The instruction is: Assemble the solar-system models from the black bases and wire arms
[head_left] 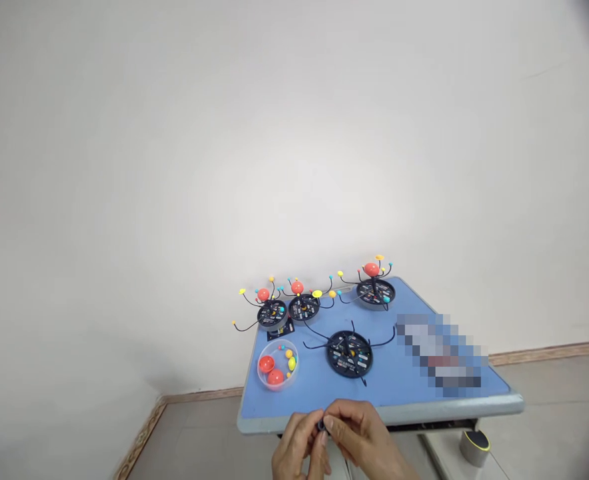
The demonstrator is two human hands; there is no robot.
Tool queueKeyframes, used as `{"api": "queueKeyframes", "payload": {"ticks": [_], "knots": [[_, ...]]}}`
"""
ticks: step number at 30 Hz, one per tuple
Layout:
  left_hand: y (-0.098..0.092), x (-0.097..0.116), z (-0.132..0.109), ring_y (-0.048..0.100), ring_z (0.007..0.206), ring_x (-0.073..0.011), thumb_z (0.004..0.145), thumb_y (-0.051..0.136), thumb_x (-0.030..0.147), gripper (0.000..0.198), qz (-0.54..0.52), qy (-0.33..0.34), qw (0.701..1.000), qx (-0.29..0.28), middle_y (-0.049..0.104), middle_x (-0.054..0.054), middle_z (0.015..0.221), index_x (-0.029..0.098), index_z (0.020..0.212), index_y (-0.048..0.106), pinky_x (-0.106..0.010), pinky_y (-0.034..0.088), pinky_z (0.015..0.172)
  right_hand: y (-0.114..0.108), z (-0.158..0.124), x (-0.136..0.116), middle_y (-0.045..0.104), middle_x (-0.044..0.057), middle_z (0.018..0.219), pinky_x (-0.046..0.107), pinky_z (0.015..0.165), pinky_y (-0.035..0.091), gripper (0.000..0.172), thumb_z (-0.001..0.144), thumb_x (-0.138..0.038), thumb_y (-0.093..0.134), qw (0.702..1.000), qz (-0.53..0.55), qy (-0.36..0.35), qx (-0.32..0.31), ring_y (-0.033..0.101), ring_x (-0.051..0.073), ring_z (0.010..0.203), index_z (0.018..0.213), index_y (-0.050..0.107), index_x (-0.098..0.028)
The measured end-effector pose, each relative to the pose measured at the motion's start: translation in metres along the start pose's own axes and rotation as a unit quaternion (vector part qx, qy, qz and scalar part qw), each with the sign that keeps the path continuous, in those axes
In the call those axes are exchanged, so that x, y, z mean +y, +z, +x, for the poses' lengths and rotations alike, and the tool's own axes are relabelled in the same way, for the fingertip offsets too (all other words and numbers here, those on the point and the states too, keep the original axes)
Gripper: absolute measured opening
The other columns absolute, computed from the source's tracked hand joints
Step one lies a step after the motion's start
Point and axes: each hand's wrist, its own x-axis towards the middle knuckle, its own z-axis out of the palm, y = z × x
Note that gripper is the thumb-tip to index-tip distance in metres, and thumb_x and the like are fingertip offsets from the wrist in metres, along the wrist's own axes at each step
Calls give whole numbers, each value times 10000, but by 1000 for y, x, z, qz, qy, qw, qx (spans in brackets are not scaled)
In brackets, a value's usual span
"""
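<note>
**L hand (297, 443) & R hand (357, 437) pinch small dark piece (320, 425) at near edge of blue desk (374, 415)**

Hands: both raised just beyond near edge, approx. mid-way along it, wrists low, forearms running out of view at bottom of frame. Fingers curl inward; hands nearly touching.
Grip: both closed on small dark piece, held btwn fingertips. Piece mostly hidden by fingers; exact kind can't be told.
Nearest item: round black base (349, 354) w/ bare black wire arms, mid-desk, just beyond hands, not touched.
Far edge: 3 wire models on round black bases, w/ red balls on top & small yellow & blue balls on arm tips. L-most model (272, 315) & middle model (303, 307) stand side by side, just apart; R-most model (375, 292) sits toward far corner.
L edge: clear round dish (277, 342) near L front corner, holding 2 red balls (266, 363) & small yellow balls (291, 363). Small dark card (280, 329) lies btwn dish & L-most model.
R edge: pixelated patch (439, 353) covers area near R side; contents can't be told.
Below desk, R: gray roll w/ yellow rim (474, 448) on tiled floor (549, 413).
</note>
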Motion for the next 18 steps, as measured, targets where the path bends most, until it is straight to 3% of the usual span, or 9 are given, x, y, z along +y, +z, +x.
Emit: {"api": "queueKeyframes", "payload": {"ticks": [3,6,10,14,18], "knots": [[6,13,1,522,429,-109,765,733,535,316,-41,-20,998,42,623,-26,668,246,882,789,-222,465,402,-2,-1,-7,429,-53,461,229,450,260,542,768,-680,618,1000,-2,-14,12,330,84,435,586,626,-170],[12,24,4,519,414,-97,712,789,521,359,-130,-88,982,105,605,1,624,210,890,770,-214,466,403,-6,-5,-9,471,-33,514,239,450,320,525,785,-681,594,998,5,-20,55,394,107,452,672,676,-175],[18,32,8,494,427,-74,595,873,510,440,-255,-173,938,157,603,10,590,175,857,760,-171,423,380,-7,-14,-1,606,15,654,258,542,466,336,777,-545,685,989,-48,-78,119,548,166,577,801,739,-214],[24,33,9,433,397,-48,533,900,526,477,-306,-206,915,164,524,40,473,163,810,763,-130,350,355,4,-16,7,627,14,690,261,602,509,188,794,-424,705,983,-83,-137,93,599,181,617,771,716,-238],[28,29,5,359,343,-8,524,891,560,501,-285,-206,922,163,522,48,455,163,804,767,-112,289,338,12,-12,6,599,2,662,261,577,503,240,843,-432,654,990,-46,-113,72,587,166,565,715,680,-231]]}}
